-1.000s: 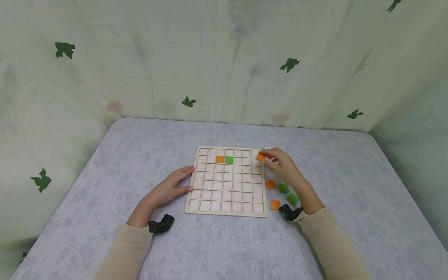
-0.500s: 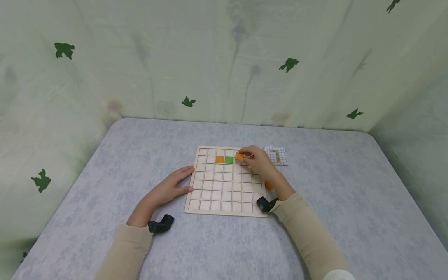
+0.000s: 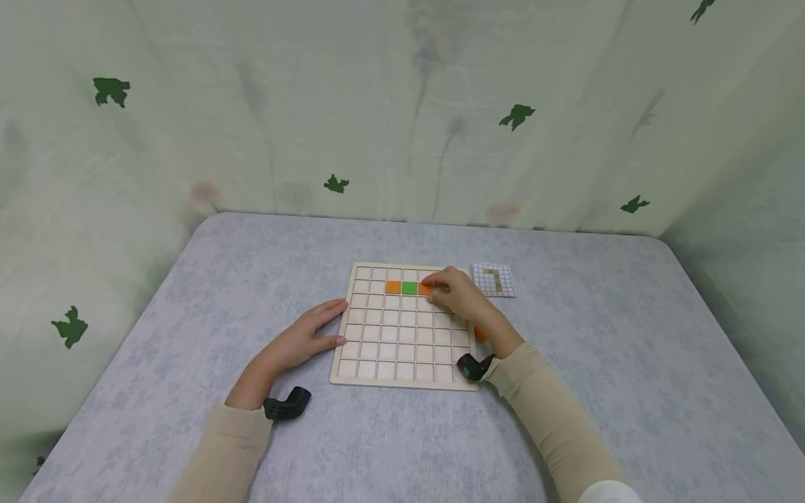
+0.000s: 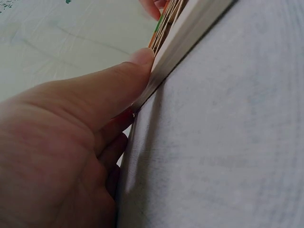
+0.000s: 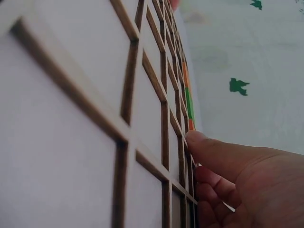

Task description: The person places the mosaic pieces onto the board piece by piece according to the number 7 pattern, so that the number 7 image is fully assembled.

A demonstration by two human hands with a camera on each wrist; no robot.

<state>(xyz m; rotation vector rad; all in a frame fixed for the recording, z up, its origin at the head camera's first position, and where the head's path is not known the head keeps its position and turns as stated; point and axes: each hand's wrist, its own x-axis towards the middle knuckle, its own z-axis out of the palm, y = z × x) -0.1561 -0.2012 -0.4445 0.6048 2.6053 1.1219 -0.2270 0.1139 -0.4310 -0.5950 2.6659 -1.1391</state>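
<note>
A wooden grid board (image 3: 402, 335) lies flat on the grey table. Its second row holds an orange tile (image 3: 393, 287), a green tile (image 3: 409, 287) and a second orange tile (image 3: 424, 288) side by side. My right hand (image 3: 435, 291) reaches over the board and pinches that second orange tile, which sits low in its cell; my fingertips hide its right edge. In the right wrist view a fingertip (image 5: 195, 138) touches the orange tile (image 5: 190, 124). My left hand (image 3: 327, 325) lies flat at the board's left edge, thumb (image 4: 141, 58) against the board's side (image 4: 190, 33).
A small pattern card (image 3: 493, 279) lies just right of the board's far corner. A loose orange tile (image 3: 480, 334) peeks out beside my right wrist; other loose tiles are hidden by the arm. Green patterned curtains enclose the grey table (image 3: 597, 335).
My right hand carried the orange tile from the board's far right corner leftward to the cell beside the green tile and lowered it in. The left hand stayed put.
</note>
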